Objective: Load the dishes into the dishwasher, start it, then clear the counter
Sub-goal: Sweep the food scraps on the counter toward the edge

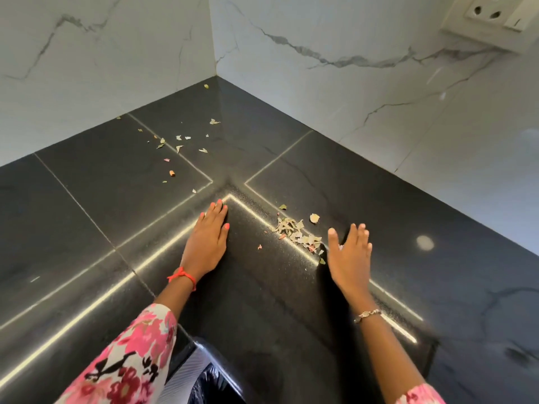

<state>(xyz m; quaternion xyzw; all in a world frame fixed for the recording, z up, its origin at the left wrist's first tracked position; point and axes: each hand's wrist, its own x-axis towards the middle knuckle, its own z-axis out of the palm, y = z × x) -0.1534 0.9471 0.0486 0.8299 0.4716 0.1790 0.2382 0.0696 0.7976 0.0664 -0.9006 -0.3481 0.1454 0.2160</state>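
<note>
While palm-down on counter, left hand; right hand edgewise beside scraps.

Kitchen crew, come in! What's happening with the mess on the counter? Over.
Both hands open: left hand flat on the counter, right hand beside the peel pile. More scraps scattered toward the corner. Nothing blocks the pile.

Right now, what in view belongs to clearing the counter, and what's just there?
Job: scrap pile, scattered scraps, counter, left hand flat on it, right hand open beside the pile, black bag below the edge.
Just there: wall socket, marble wall.
</note>
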